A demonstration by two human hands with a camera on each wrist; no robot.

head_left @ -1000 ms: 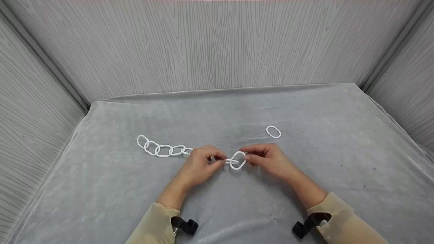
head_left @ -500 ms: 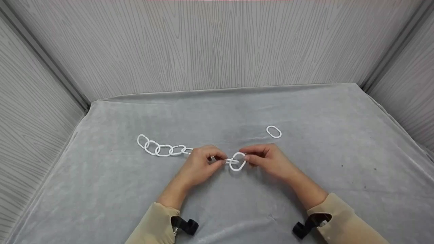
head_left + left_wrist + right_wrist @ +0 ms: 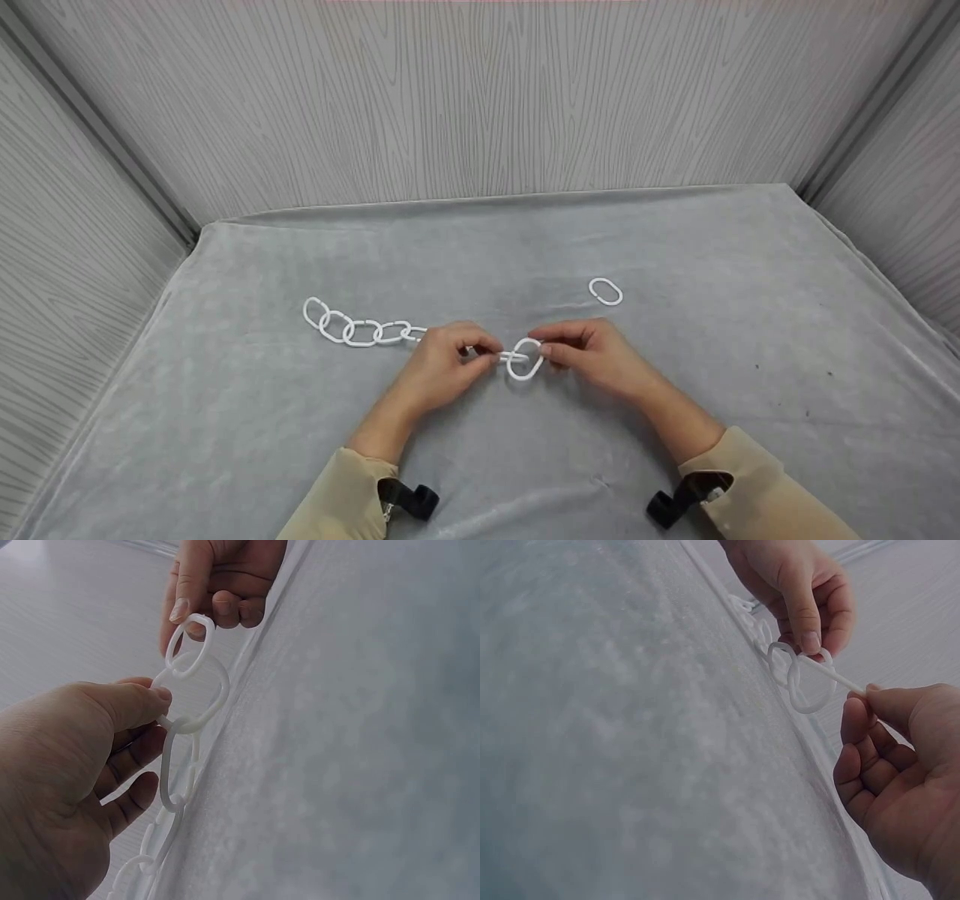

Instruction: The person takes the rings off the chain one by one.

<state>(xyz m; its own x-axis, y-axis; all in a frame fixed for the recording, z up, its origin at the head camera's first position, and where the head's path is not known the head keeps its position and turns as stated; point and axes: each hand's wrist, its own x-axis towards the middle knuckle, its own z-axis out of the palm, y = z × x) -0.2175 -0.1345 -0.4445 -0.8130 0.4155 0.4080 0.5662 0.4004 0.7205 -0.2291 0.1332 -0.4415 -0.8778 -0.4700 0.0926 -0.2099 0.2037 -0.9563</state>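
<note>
A chain of white oval plastic links [image 3: 361,344] lies across the grey cloth in the head view. My left hand [image 3: 450,367] pinches a link [image 3: 225,691] near the chain's right end between thumb and fingers. With thumb and forefinger, my right hand [image 3: 600,358] pinches the end link [image 3: 520,378], which passes through the link in my left hand. The end link stands tilted between the two hands. Part of the chain is hidden behind my left hand. A single loose link [image 3: 592,284], with a small gap in its side, lies beyond my right hand.
A wrinkled grey cloth [image 3: 247,420] covers the table. Grey wood-patterned panels [image 3: 480,97] rise behind it and at both sides. Black wrist mounts [image 3: 409,500] sit at both sleeves.
The end link has tilted and dropped slightly in my right hand's fingers. My left hand and the rest of the chain look still.
</note>
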